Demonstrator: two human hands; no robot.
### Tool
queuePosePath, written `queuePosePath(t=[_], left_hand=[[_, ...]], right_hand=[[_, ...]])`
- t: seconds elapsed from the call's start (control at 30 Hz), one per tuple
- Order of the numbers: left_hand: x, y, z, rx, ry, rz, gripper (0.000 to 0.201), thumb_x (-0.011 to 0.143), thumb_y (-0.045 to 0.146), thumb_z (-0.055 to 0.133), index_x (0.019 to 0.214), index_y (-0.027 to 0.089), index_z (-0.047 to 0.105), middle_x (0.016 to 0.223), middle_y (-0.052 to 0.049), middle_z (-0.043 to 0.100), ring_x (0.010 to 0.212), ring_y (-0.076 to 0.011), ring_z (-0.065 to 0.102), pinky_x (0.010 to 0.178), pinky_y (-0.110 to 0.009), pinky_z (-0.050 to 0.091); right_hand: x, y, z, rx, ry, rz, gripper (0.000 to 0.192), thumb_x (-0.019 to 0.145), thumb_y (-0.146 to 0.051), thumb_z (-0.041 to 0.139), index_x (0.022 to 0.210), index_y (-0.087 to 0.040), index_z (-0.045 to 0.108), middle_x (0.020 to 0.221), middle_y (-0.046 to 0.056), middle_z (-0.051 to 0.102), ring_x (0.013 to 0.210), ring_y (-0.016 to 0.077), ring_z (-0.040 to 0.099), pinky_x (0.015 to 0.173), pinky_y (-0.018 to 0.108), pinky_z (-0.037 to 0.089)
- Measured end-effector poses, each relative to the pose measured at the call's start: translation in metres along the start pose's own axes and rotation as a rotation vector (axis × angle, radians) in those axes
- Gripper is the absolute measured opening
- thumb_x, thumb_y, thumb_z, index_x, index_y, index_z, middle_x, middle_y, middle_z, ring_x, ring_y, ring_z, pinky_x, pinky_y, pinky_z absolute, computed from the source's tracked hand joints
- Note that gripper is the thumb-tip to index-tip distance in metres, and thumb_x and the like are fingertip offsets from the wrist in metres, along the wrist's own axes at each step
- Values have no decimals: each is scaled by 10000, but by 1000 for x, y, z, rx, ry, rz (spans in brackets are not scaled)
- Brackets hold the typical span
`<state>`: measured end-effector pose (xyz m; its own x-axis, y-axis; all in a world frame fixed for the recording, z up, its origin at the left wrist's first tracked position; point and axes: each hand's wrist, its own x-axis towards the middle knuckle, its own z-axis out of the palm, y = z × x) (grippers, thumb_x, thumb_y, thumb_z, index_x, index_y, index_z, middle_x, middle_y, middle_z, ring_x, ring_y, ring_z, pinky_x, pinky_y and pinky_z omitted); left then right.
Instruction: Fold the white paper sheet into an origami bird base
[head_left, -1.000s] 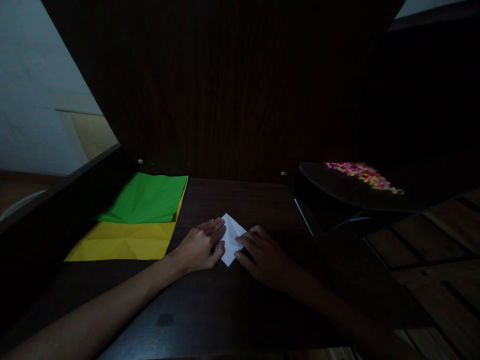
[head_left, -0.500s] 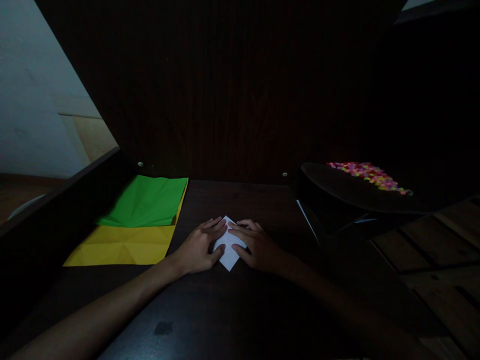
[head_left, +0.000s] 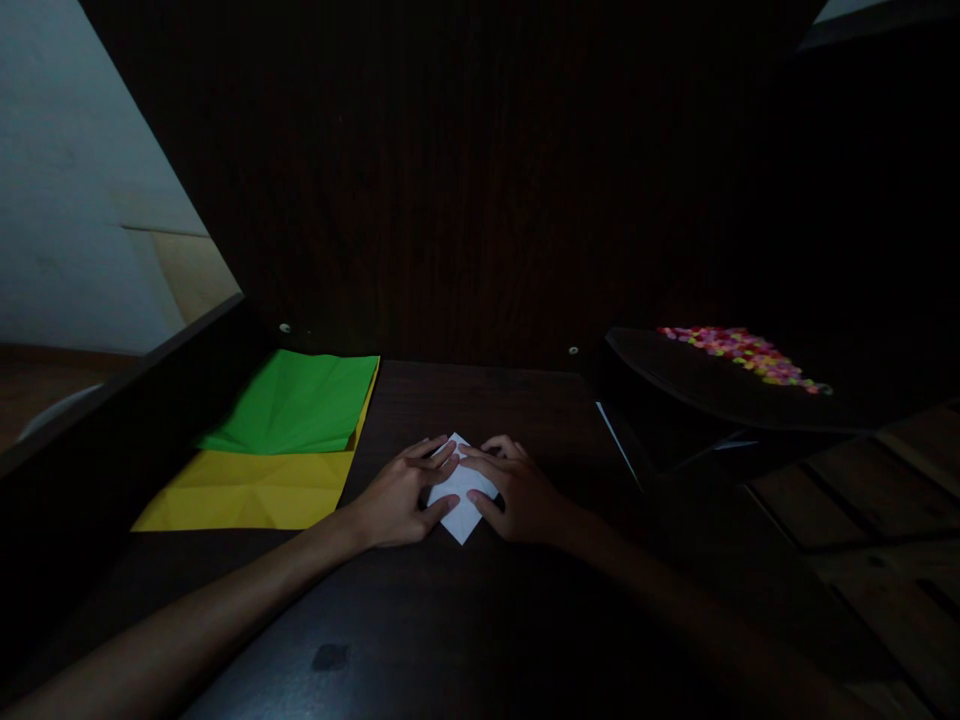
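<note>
Folded white paper (head_left: 462,486), short of the desk's (head_left: 420,610) back edge: right hand (head_left: 520,492), shifted inward, and left hand (head_left: 405,495) rest half-open atop it, gripping nothing; folds seemingly flatter.

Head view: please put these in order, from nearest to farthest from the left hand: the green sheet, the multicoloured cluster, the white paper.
1. White paper: touched by the left hand.
2. Green sheet: left of that hand, farther forward, partly covering the yellow sheet.
3. Multicoloured cluster: well to the right.
</note>
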<state>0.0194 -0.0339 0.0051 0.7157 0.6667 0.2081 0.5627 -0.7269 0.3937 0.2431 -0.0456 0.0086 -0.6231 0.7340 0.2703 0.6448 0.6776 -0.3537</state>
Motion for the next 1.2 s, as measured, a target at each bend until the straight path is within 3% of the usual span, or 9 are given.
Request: queuePosePath(t=[0.2,0.3,0.43,0.63,0.8,1.2], left_hand=[[-2,3,1,62,37,20,597,898,330,556,1442,129,413,1456,-148,462,1386,-295,376,1110,-504,373],[-3,6,3,159,42,46,534,928,340,504,1416,130,455,1451,-155,469,1379,-315,382,1110,-515,364],[-3,9,4,241,47,49,500,936,344,481,1380,114,495,1439,-169,480,1360,-326,409,1095,-504,386],[-4,8,6,224,51,46,490,937,335,478,1365,99,506,1434,-188,479,1352,-341,415,1088,-520,391],[-4,8,5,193,65,46,472,944,340,472,1356,114,516,1452,-181,459,1365,-334,399,1097,-519,381],[-4,9,4,240,27,41,489,948,350,462,1360,93,513,1437,-190,475,1353,-341,414,1087,-528,390]], right_hand=[[2,7,1,62,14,24,501,785,-267,650,1271,-160,586,1182,115,672,1038,272,508,907,454,448],[8,17,2,151,53,39,402,783,-197,642,1184,-169,639,1160,99,682,1010,238,538,892,412,471],[25,30,3,192,123,28,214,889,-143,527,1010,-169,702,956,67,701,924,196,560,853,360,482],[50,39,12,102,112,-69,237,920,-139,522,1064,-177,705,963,77,608,934,195,533,860,367,476],[62,45,9,132,70,-87,208,896,-113,566,1001,-190,729,916,59,593,923,185,537,864,360,472],[58,50,11,133,113,-195,225,907,-102,523,955,-154,737,910,77,613,884,182,546,810,334,490]])
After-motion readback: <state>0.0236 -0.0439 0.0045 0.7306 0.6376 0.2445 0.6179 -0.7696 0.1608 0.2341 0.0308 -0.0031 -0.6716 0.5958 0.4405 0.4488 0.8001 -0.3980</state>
